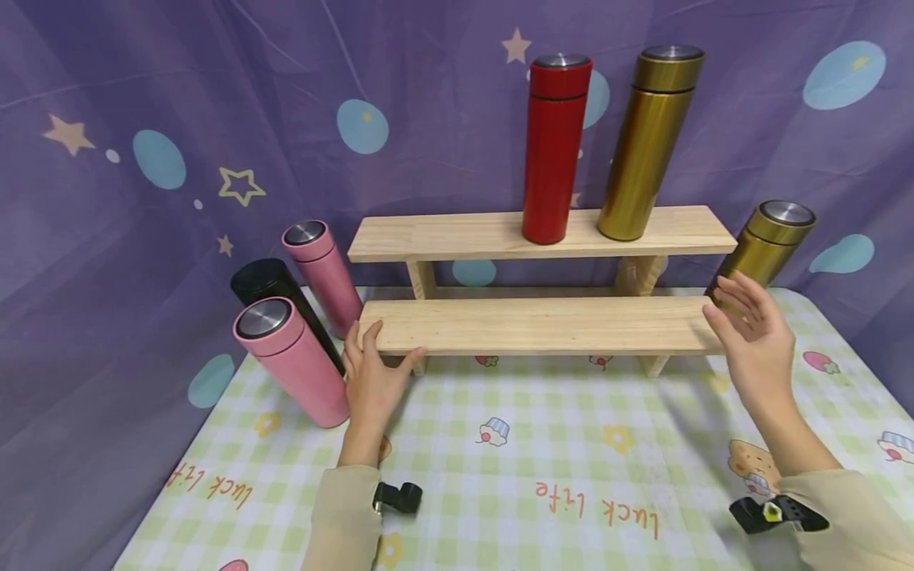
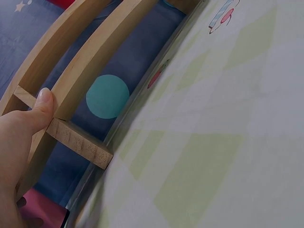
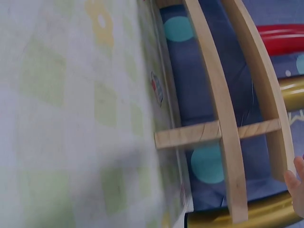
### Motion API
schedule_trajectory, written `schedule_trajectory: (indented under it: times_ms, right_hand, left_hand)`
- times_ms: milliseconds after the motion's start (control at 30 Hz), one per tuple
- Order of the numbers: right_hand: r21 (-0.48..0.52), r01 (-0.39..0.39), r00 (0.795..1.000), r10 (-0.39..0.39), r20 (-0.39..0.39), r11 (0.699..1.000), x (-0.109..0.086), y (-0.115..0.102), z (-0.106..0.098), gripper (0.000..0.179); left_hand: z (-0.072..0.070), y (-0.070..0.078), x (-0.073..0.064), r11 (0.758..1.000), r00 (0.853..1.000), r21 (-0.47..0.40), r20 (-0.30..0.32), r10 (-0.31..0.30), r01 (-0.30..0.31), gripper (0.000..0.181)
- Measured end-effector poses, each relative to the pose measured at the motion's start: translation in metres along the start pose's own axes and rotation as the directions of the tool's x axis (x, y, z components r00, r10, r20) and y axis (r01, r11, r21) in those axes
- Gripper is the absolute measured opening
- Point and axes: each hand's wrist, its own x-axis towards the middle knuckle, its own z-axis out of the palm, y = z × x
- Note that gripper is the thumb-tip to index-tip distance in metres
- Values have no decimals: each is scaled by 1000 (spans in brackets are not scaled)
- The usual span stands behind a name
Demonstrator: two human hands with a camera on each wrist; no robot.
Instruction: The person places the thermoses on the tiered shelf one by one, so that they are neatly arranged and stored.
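Observation:
A two-tier wooden shelf (image 1: 543, 325) stands on the table. My left hand (image 1: 374, 388) grips the left end of its lower board, thumb along the front edge and fingers over the end; the thumb (image 2: 43, 102) shows on the wood in the left wrist view. Beside the board's right end, my right hand (image 1: 760, 349) is held up with loosely bent fingers and nothing in it. It is in front of a gold thermos bottle (image 1: 767, 246), which it partly hides. A red bottle (image 1: 557, 151) and another gold bottle (image 1: 651, 151) stand upright on the upper board.
Left of the shelf stand a pink bottle (image 1: 300, 369), a black bottle (image 1: 267, 277) partly hidden behind it, and another pink bottle (image 1: 324, 274). A checked cloth (image 1: 543, 452) covers the table. Behind the shelf hangs a purple curtain (image 1: 443, 63) with stars and blue spots.

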Motion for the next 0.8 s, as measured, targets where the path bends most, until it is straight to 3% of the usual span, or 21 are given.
schedule_trajectory:
  times_ms: [233, 800]
  right_hand:
    - [67, -57, 996, 61, -61, 996, 2, 10, -12, 51]
    - [-76, -167, 978, 155, -140, 983, 13, 31, -34, 52]
  left_hand:
    - [0, -1, 0, 1000, 1000, 5, 2, 2, -2, 92]
    - [1, -2, 0, 1000, 1000, 1, 1, 11, -11, 93]
